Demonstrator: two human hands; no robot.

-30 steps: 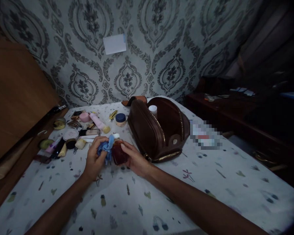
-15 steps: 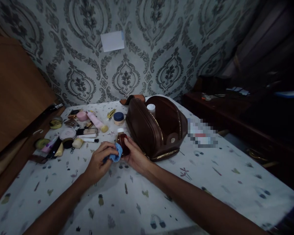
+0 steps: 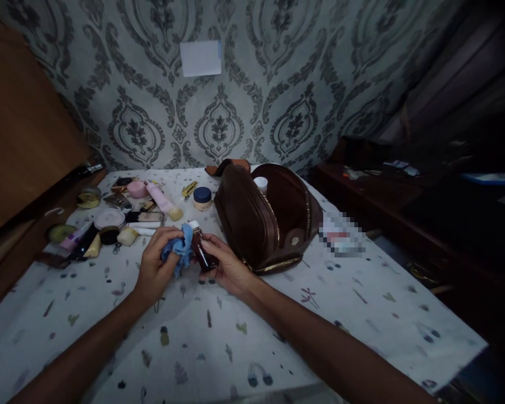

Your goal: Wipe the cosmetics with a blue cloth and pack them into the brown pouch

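Observation:
My right hand [image 3: 225, 264] grips a small dark amber bottle [image 3: 203, 252] with a white cap, tilted so its top leans left. In my left hand [image 3: 156, 262] is a crumpled blue cloth [image 3: 180, 248], bunched against the bottle's neck and cap. Just behind and right of my hands stands a brown toiletry bag [image 3: 246, 219], unzipped, with a white-capped container [image 3: 261, 184] inside. A jar with a dark blue lid [image 3: 202, 197] sits left of the bag.
Several cosmetics, among them a pink tube [image 3: 160, 197], a pink round container [image 3: 137, 189] and a clear-lidded compact [image 3: 109, 217], lie at the left. A blurred-out packet [image 3: 340, 234] is right of the bag. A patterned wall rises behind the table [image 3: 210, 348].
The bottle has tilted over to the left in my right hand. My left hand has moved the cloth slightly left and up, toward the bottle's top. The view has shifted a little.

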